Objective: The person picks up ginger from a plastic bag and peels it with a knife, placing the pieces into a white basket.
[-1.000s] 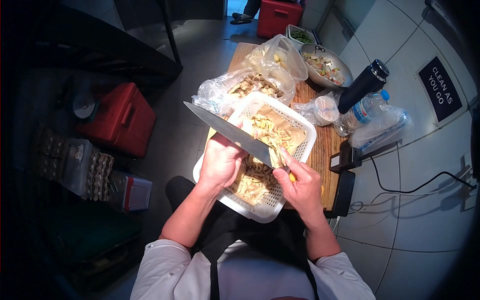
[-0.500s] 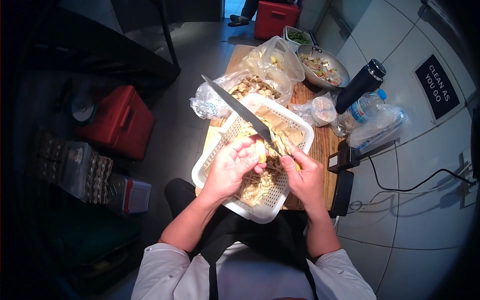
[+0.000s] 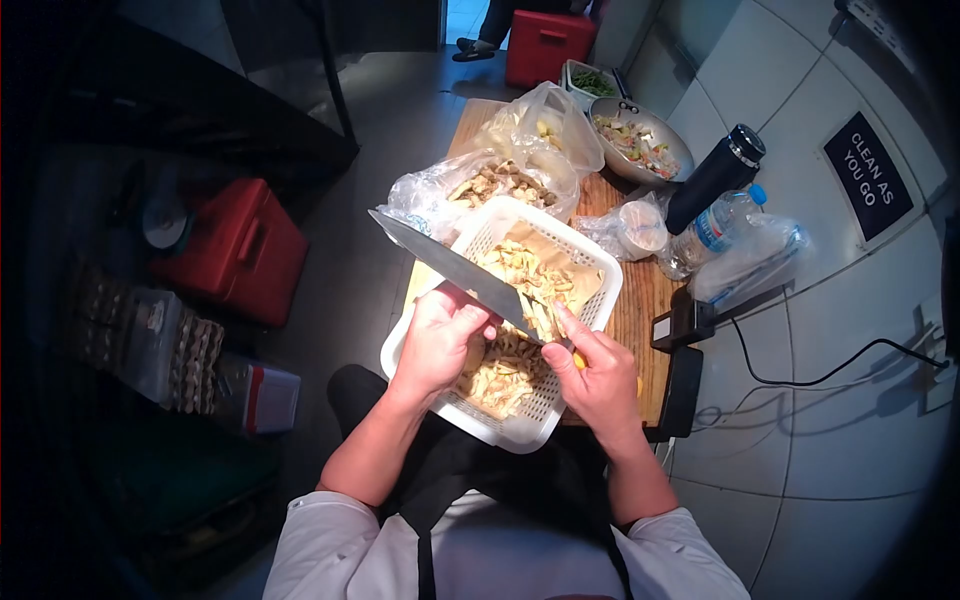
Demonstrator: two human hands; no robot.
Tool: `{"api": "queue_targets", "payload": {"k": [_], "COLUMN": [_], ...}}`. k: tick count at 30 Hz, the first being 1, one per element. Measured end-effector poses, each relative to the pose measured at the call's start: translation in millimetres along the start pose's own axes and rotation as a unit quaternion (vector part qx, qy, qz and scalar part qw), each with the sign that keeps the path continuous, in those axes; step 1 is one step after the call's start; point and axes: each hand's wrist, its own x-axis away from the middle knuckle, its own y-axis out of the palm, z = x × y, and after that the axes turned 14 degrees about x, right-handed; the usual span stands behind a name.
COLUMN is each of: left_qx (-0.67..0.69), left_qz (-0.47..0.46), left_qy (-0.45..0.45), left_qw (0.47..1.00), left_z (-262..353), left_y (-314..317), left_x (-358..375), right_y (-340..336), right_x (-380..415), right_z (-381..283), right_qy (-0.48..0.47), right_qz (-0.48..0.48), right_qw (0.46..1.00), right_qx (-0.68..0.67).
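My right hand (image 3: 602,385) is closed around the yellow handle of a large knife (image 3: 455,268), index finger stretched along it. The wide blade points up and left, passing over the fingers of my left hand (image 3: 440,338). Those fingers are curled around a pale yellow piece of ginger, now mostly hidden by the blade and fingers. Both hands are above a white perforated basket (image 3: 596,300), tilted on my lap against the table. Thin pale peelings or slices (image 3: 500,378) lie in it on brown paper, with more pale strips (image 3: 535,275) toward the far end.
On the wooden table (image 3: 640,290) are a plastic bag of knobby ginger (image 3: 505,185), a pan of chopped food (image 3: 645,140), a dark flask (image 3: 715,180) and a water bottle (image 3: 710,235). A red cooler (image 3: 235,250) and egg trays (image 3: 195,360) stand left. A person's foot (image 3: 475,50) shows behind.
The knife blade has swung lower and left, now covering the yellow ginger piece that showed in my left hand. My right hand has moved slightly down; the basket has shifted slightly.
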Motion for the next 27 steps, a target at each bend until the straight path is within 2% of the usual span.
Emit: {"api": "queue_targets", "payload": {"k": [12, 15, 17, 18, 21, 24, 27], "left_qx": [-0.010, -0.006, 0.029, 0.004, -0.010, -0.020, -0.089], "left_qz": [-0.013, 0.040, 0.019, 0.024, 0.045, 0.026, 0.056], "left_qy": [-0.045, -0.089, -0.044, -0.023, -0.013, 0.004, 0.022], "left_qw": [0.999, 0.995, 0.998, 0.999, 0.999, 0.999, 0.994], "left_z": [5.0, 20.2, 31.0, 36.4, 36.7, 26.9, 23.6], "left_y": [-2.8, -0.1, -6.8, -9.9, -12.5, -18.6, -10.6], "left_x": [4.8, 11.1, 15.5, 16.5, 14.4, 7.7, 6.6], "right_y": [7.9, 8.3, 2.3, -0.1, -4.6, -9.4, -9.0], "right_x": [-6.5, -3.4, -3.2, -3.6, -0.9, 0.2, 1.4], "right_z": [-6.0, 0.8, 15.0, 19.6, 20.2, 10.1, 3.0], "right_qy": [0.004, 0.018, 0.065, 0.088, 0.093, 0.031, 0.001], "right_qz": [0.028, 0.000, -0.017, -0.027, -0.040, -0.048, -0.045], "right_qw": [0.999, 0.999, 0.998, 0.996, 0.989, 0.994, 0.996], "right_qx": [-0.041, -0.029, -0.012, -0.004, -0.109, -0.089, -0.080]}}
